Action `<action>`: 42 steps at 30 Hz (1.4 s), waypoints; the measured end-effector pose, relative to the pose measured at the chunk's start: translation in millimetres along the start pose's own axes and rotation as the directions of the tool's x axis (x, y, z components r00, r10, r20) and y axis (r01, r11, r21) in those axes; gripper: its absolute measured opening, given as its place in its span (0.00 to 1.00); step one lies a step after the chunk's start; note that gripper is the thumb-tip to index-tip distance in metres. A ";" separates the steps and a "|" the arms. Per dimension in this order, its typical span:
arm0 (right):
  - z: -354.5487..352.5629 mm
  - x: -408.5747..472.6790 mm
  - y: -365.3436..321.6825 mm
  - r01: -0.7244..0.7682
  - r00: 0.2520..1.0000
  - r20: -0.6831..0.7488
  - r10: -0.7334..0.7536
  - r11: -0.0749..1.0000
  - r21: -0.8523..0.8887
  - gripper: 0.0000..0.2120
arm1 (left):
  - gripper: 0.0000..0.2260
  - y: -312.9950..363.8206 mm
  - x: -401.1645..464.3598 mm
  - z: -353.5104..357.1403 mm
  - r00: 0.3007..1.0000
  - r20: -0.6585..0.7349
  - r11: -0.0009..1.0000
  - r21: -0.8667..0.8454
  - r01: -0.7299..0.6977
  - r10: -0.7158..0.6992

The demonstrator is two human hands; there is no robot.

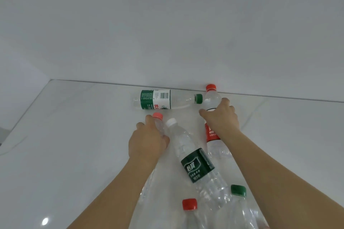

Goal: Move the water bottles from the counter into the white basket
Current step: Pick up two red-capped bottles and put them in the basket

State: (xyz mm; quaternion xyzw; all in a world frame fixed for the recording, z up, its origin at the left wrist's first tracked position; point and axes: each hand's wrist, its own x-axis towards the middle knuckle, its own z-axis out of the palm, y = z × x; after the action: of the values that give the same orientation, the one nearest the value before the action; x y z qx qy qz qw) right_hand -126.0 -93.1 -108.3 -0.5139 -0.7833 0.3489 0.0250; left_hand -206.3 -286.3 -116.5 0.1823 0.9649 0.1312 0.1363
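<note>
Several clear water bottles are on the white counter [74, 145]. My right hand [221, 117] grips the upper body of an upright bottle with a red cap and red label [211, 134] near the back wall. My left hand [147, 141] curls around the neck of a red-capped bottle [157, 116]. Beside it leans a white-capped bottle with a dark green label [197, 165]. A green-capped bottle [163, 99] lies on its side along the wall. The white basket is out of sight.
Two more bottles rise at the bottom edge, one with a red cap [189, 204] and one with a green cap [238, 190]. The white wall [167, 33] closes off the counter's far side. The counter's left edge runs diagonally at the left.
</note>
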 end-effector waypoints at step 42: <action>-321.7 -501.0 -178.4 0.722 0.679 -0.573 -0.459 0.275 0.635 0.19 | 0.19 -7.5 -377.3 -444.4 0.620 -0.784 0.564 -0.495 -0.660 0.037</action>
State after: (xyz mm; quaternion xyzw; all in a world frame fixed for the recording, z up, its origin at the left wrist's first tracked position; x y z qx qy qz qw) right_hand 97.2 -378.4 396.8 -0.1469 -0.6412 0.5616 0.5019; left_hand -8.6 -529.8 375.0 0.2503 0.7292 0.6017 -0.2089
